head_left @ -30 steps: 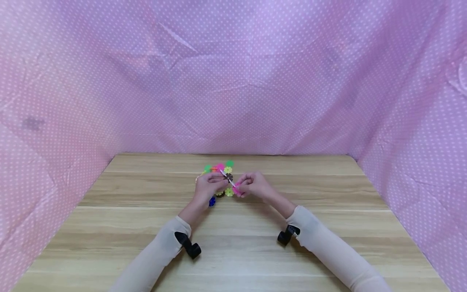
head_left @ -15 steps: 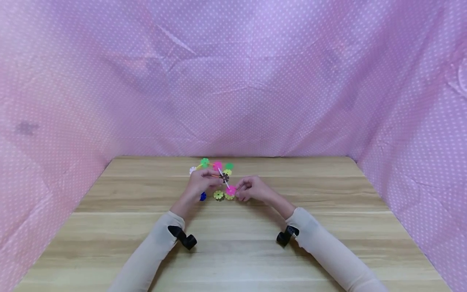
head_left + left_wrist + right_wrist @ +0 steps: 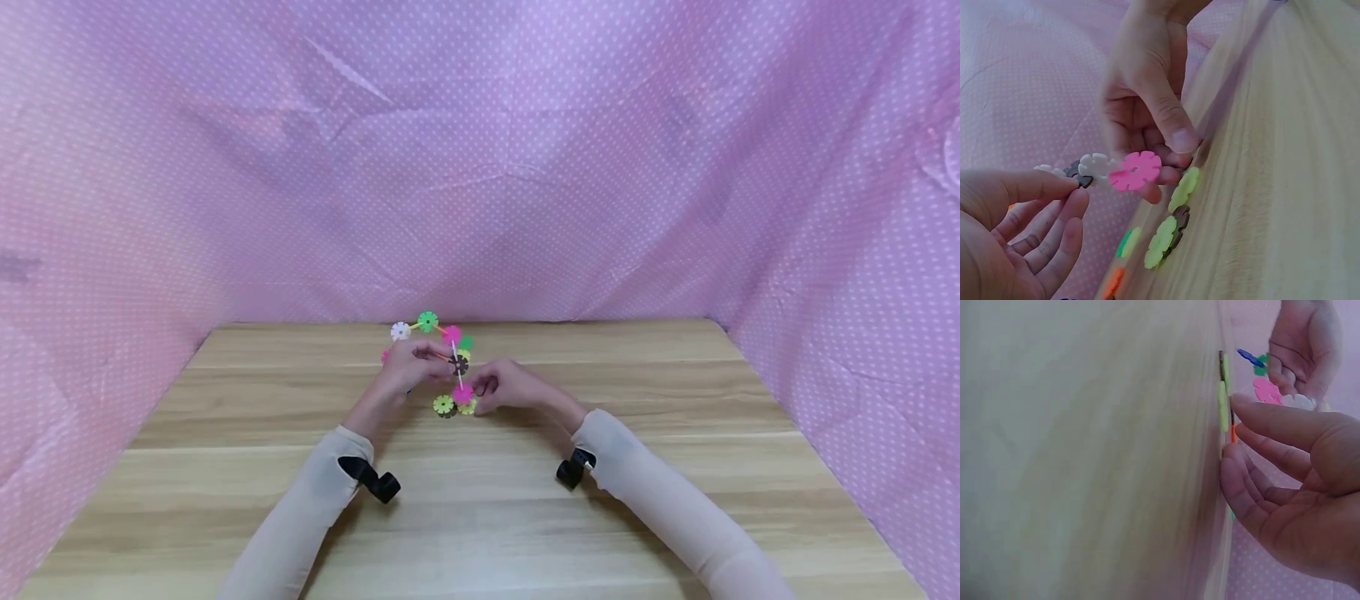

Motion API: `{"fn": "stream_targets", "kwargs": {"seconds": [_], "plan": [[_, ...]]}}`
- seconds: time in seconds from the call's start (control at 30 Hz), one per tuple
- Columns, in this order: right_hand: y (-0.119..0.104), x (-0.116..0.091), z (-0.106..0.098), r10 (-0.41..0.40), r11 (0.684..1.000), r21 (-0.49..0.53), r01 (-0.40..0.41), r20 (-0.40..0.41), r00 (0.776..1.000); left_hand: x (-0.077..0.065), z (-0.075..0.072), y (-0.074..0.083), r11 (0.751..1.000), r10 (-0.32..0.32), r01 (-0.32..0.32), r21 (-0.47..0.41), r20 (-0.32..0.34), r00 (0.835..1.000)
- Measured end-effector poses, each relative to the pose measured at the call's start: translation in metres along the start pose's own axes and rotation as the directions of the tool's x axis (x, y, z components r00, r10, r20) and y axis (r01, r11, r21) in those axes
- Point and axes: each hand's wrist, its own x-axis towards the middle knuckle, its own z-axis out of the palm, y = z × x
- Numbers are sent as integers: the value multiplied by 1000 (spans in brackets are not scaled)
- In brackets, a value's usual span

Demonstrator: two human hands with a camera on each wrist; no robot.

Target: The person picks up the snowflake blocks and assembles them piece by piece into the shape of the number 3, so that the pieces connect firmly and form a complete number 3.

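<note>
Colourful notched plastic snowflake discs are joined into a chain. My left hand (image 3: 412,364) pinches a dark brown disc (image 3: 1084,181) of it between thumb and fingers. A white disc (image 3: 1095,165) and a pink disc (image 3: 1135,171) extend from the grip toward the right hand. Beyond the left hand the chain arches through a green disc (image 3: 428,322) and a white disc (image 3: 401,332). My right hand (image 3: 508,387) is low at the table, fingers loosely bent and thumb apart, right by a loose yellow-green disc (image 3: 1184,189). The pink disc overlaps its fingers in the left wrist view.
Another yellow-green disc (image 3: 1159,242) lies against a brown disc (image 3: 1179,228) on the wooden table (image 3: 480,508). Farther back lie an orange disc (image 3: 1114,282) and a green disc (image 3: 467,342). A pink dotted cloth (image 3: 480,167) hangs behind the table and at both sides.
The right hand has let go of the pink disc and lowered toward the loose discs. The left hand has moved slightly left and away, carrying the chain, whose far discs now show more.
</note>
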Motion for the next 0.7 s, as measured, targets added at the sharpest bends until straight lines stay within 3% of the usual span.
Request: {"fn": "stream_targets", "kwargs": {"seconds": [0.17,0.33,0.5,0.7], "plan": [[-2,4,6,-20,999,-24,21,42,999,-1,-5,3,996,27,-30,86,38,999],[-5,4,9,47,997,-54,-45,37,998,0,-7,9,984,67,-75,159,53,996],[-8,2,4,102,994,-33,-101,36,994,0,-4,9,984,86,-92,153,47,995],[-7,-3,-11,114,990,78,-114,4,994,0,2,7,990,102,-106,91,49,994]]}}
